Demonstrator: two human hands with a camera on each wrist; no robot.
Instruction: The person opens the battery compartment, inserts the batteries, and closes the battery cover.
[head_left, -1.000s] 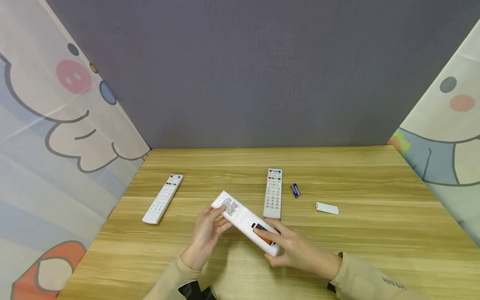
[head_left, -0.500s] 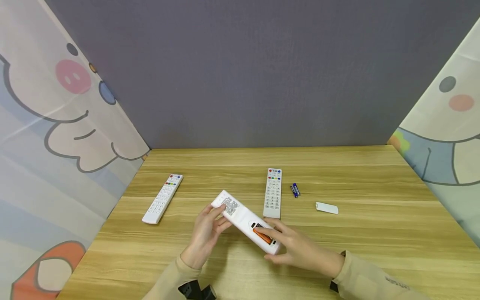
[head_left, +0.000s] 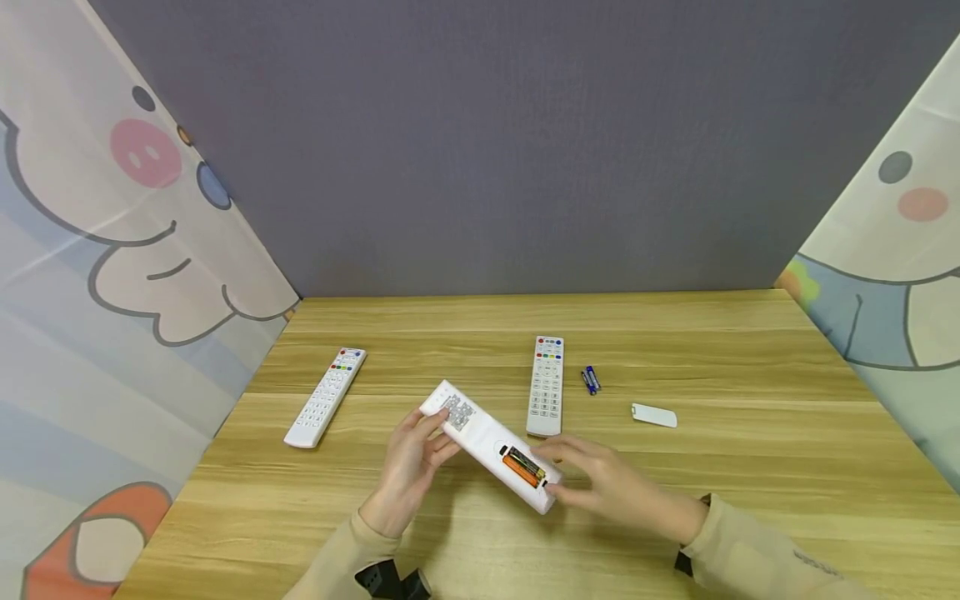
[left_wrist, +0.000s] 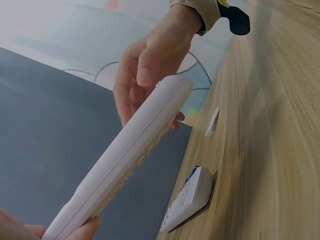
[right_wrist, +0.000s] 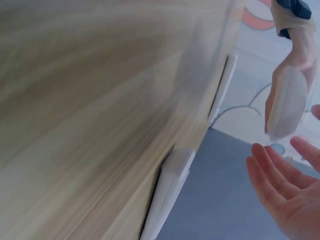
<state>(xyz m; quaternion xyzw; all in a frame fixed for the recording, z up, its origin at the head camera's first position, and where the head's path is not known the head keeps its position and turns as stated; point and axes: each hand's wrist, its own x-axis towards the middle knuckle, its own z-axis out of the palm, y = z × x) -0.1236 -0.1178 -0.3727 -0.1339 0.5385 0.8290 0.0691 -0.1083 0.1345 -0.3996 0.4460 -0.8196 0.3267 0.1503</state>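
My left hand [head_left: 407, 475] grips the far left end of a white remote control [head_left: 483, 435], thumb on its label. The remote is tilted above the table, back side up. Its battery compartment is uncovered, and two batteries [head_left: 522, 467] in orange and black lie inside. My right hand [head_left: 611, 485] is close by the compartment end, fingers loosely bent and thumb spread from them. In the right wrist view the right hand [right_wrist: 287, 197] has nothing between its fingers and stands apart from the remote [right_wrist: 289, 102]. The keypad side faces downward in the left wrist view.
A white battery cover [head_left: 654, 416] lies on the wooden table [head_left: 750, 467] at right. Two small blue batteries [head_left: 591, 380] lie beside a second white remote [head_left: 546, 387], keys up. Another remote [head_left: 326, 398] lies at left. A grey panel [head_left: 525, 150] rises behind the table.
My right hand's fingers have drawn back from the battery compartment toward the right, uncovering both batteries in view. The left hand keeps its grip on the remote, nearly still.
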